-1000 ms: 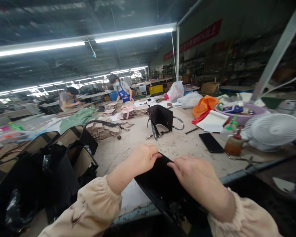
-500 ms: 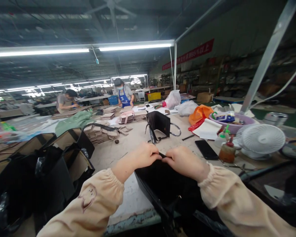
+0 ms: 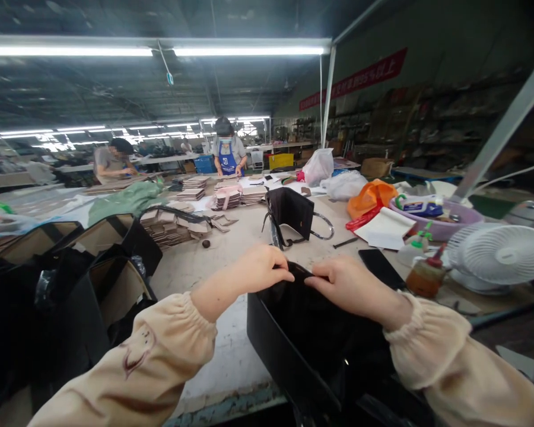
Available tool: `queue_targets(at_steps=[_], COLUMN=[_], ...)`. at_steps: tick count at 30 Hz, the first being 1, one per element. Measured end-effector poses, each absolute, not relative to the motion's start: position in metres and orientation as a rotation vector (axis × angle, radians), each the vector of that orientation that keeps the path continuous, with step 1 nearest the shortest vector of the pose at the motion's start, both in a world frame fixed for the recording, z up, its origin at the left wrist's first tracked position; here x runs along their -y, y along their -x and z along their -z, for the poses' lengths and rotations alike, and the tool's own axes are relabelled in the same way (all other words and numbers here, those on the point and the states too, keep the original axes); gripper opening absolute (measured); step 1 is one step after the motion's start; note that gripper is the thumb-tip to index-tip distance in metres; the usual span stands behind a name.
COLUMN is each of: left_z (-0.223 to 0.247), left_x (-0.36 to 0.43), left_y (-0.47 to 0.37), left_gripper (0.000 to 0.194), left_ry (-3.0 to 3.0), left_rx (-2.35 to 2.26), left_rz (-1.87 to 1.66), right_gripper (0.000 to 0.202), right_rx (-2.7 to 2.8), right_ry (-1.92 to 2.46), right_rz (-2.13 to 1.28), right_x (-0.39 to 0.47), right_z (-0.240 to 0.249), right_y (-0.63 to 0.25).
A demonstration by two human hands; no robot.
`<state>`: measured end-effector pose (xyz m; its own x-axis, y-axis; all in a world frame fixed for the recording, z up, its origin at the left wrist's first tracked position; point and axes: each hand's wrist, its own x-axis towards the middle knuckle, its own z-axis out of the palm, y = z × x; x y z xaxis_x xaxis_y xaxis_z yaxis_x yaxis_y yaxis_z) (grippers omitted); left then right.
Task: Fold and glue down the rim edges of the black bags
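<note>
A large black bag stands open at the table's near edge, its dark inside facing up. My left hand pinches the bag's far rim between thumb and fingers. Just to the right, my right hand pinches the same rim, with a short stretch of edge showing between the two hands. Beyond them a smaller black bag piece with a looped handle stands on the table. The fingertips' far sides are hidden behind the rim.
Several black bags crowd the left side. Stacked brown pieces lie behind them. To the right are a phone, a glue bottle, a white fan and a purple basin. Two people work across the table.
The view has tilted down. My hands have moved slightly apart along the rim, and more of the black bag's side and inside shows.
</note>
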<state>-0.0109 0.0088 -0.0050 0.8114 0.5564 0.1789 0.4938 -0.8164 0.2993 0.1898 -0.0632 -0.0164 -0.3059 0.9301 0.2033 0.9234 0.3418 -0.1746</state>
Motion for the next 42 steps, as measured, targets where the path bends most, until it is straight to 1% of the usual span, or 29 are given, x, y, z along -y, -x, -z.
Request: queue_targets(at_steps=[4,17,23,35,42], left_z=[0.007,0.014,0.013,0.010,0.009], left_x=[-0.011,-0.009,-0.006,-0.003,-0.003], left_y=[0.004,0.007,0.004,0.002,0.001], left_gripper=[0.024,0.030,0.032,0.029,0.030], left_ry=[-2.841,-3.093,-3.107,-3.077,-3.063], left_rx=[-0.839,-0.983,-1.056,-1.127,-1.131], left_rz=[-0.412,-0.431,-0.428,-0.426,-0.432], right_gripper=[0.036,0.038,0.039,0.038,0.046], right_rx=[2.304,2.306,2.300,2.311,2.376], right_ry=[1.663,1.765,1.748,1.740,1.695], right_rz=[-0.129,-0.243,-0.267,-0.255,-0.436], right_x=[0.061,0.064,0.066,0.066,0.060], right_z=[0.017,0.010,0.010,0.011,0.009], right_y=[-0.192,-0.176,-0.173,-0.171,-0.173])
